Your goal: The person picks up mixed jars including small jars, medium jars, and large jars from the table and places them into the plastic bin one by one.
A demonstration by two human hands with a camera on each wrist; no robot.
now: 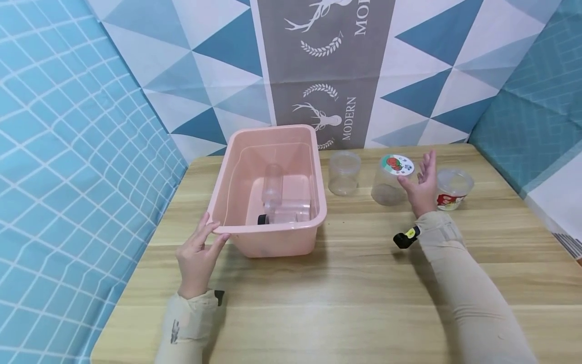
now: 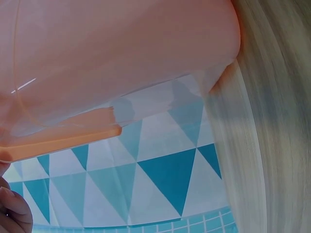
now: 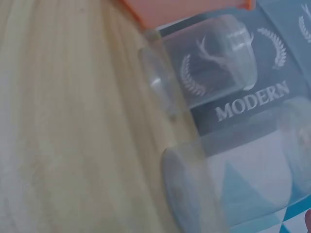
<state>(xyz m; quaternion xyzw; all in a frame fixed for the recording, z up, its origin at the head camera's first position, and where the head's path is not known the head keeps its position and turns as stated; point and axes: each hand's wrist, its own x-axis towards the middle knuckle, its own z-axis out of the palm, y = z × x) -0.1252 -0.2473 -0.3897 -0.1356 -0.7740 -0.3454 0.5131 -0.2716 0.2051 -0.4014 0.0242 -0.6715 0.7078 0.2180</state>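
A pink plastic basin [image 1: 268, 237] stands on the table, and my left hand [image 1: 197, 255] grips its near-left corner at the rim, thumb on the front side and fingers on the left. Inside the basin lie clear bottles, one upright-lying at the back [image 1: 273, 183] and one with a black cap [image 1: 262, 219]. My right hand [image 1: 422, 186] is held with fingers spread and nothing in it, just right of a clear jar [image 1: 387, 188] with a picture of red fruit on its lid. In the right wrist view that clear jar [image 3: 243, 170] shows close up.
Another clear jar [image 1: 344, 174] stands between the basin and the fruit-lid jar. Right of my right hand is a clear tub [image 1: 454, 184] with a red label. Patterned cloth [image 1: 327, 76] hangs behind the wooden table [image 1: 282, 313], and blue tiled sheeting [image 1: 77, 151] borders its left side.
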